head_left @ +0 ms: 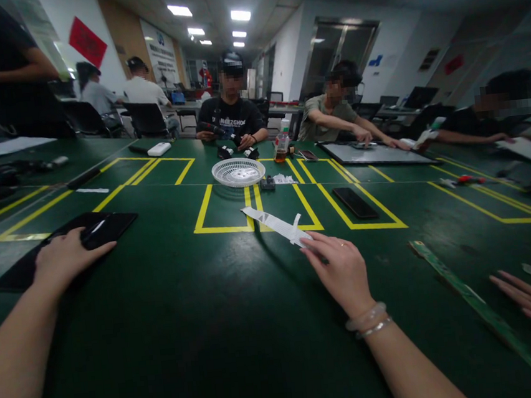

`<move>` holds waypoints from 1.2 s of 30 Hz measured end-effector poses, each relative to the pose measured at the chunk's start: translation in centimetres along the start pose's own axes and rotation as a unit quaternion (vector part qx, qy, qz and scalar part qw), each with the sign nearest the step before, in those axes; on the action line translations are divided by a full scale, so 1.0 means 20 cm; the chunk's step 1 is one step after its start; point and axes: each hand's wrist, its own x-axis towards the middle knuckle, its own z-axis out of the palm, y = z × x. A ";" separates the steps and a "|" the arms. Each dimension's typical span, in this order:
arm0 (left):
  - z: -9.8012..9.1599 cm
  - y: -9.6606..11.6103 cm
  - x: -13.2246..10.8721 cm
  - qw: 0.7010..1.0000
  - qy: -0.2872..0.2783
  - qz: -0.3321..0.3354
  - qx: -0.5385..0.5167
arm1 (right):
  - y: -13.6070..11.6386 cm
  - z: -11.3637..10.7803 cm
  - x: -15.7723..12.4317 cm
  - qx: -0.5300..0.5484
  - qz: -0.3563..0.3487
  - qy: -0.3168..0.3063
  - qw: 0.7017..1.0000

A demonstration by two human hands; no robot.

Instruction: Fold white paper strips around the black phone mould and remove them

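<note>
In right grip [342, 268], white strip [275, 224]

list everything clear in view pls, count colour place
Flat thin strip: 1, white, centre
Flat rectangular slab: 1, black, left
Slotted round basket: 1, white, far centre
Long narrow board: 1, green, near right
Thin phone-like rectangle: 1, black, centre right
Bottle: 1, reddish-brown, beyond basket
Table: 1, dark green, throughout
Tape outlines: many, yellow, on table
People: several, mixed clothing, around room
Ceiling lights: several, white, overhead
Left hand: 1, bare, on slab
Right hand: 1, bare, pinching strip
</note>
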 end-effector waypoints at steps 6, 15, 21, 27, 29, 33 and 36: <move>-0.01 0.37 0.03 0.993 -0.022 -0.101 0.053 | -0.01 -0.01 0.01 -0.002 -0.006 0.024 1.000; 0.14 1.33 -0.17 0.950 -0.178 0.244 -0.076 | -0.01 0.00 0.00 0.006 0.002 0.071 0.997; 0.24 1.41 -0.24 0.929 -0.196 0.303 -0.085 | -0.06 -0.03 0.00 0.022 -0.013 0.093 0.995; 0.26 1.37 -0.24 0.925 -0.098 0.358 -0.084 | -0.11 -0.03 -0.01 0.130 -0.083 0.085 0.984; 0.23 1.37 -0.25 0.934 0.019 0.348 -0.078 | -0.13 -0.03 -0.02 0.165 -0.094 0.076 0.979; 0.13 1.34 -0.23 0.930 0.159 0.329 -0.034 | -0.15 -0.02 -0.03 0.209 -0.109 0.017 0.972; 0.06 1.29 -0.20 0.928 0.039 0.370 0.000 | -0.16 0.00 -0.03 0.221 -0.109 -0.037 0.968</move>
